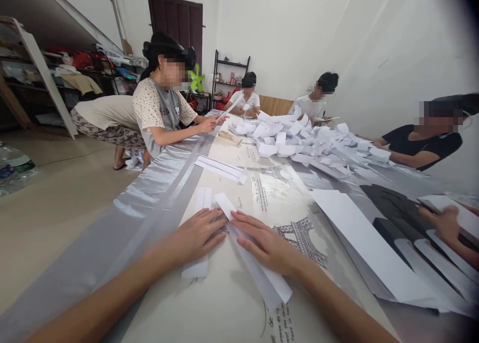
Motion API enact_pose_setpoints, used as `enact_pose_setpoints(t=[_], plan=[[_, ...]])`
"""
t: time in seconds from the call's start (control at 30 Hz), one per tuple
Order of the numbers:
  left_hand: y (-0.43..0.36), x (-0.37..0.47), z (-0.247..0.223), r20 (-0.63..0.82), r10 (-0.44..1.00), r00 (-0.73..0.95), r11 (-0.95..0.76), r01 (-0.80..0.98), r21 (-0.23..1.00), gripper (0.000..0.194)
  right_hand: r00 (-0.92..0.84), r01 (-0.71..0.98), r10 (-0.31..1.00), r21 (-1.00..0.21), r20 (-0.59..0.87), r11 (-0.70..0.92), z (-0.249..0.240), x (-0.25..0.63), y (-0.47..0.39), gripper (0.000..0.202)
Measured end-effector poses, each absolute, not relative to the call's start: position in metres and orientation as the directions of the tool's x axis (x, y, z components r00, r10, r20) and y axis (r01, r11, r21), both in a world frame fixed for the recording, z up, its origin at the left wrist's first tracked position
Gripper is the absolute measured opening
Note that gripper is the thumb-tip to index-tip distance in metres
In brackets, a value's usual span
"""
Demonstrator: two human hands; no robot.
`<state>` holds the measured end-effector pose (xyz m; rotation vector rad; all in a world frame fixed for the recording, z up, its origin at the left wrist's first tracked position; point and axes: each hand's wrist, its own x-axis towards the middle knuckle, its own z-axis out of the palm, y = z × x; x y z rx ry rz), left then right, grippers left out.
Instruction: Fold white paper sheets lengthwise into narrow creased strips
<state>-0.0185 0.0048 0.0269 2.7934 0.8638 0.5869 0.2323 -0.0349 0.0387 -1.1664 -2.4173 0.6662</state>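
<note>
My left hand (200, 233) lies over a narrow white paper strip (197, 269) with its fingers stretched out, the fingertips close to a second strip. That second folded paper strip (275, 280) slants across the table under my right hand (264, 241), whose extended fingers rest flat on it. Part of each strip is hidden by the hand on top. Farther ahead, another white strip (220, 169) with a dark line along it lies on the printed tablecloth (295, 198).
A large heap of folded white papers (310, 138) covers the far right of the table. Nearer on the right lie long white sheets (370, 248), beside another person's hand (445, 223) holding a paper stack. Several people sit around; one at left holds a strip (230, 108).
</note>
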Motion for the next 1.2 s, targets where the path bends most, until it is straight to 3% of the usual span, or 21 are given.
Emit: enact_pose_setpoints(t=[0.5,0.8,1.2], plan=[[0.005,-0.018,0.023,0.367,0.597,0.713,-0.801,0.55,0.237,0.027,-0.575,0.697,0.809,-0.447,0.119,0.561,0.026,0.221,-0.037,0.053],[0.0,-0.015,0.031,0.313,0.643,0.699,-0.765,0.605,0.221,0.021,-0.588,0.716,0.801,-0.387,0.116,0.581,0.022,0.217,-0.037,0.053],[0.001,-0.016,0.034,0.307,0.627,0.716,-0.779,0.578,0.244,0.025,-0.581,0.736,0.8,-0.322,0.15,0.595,0.017,0.212,-0.038,0.05]])
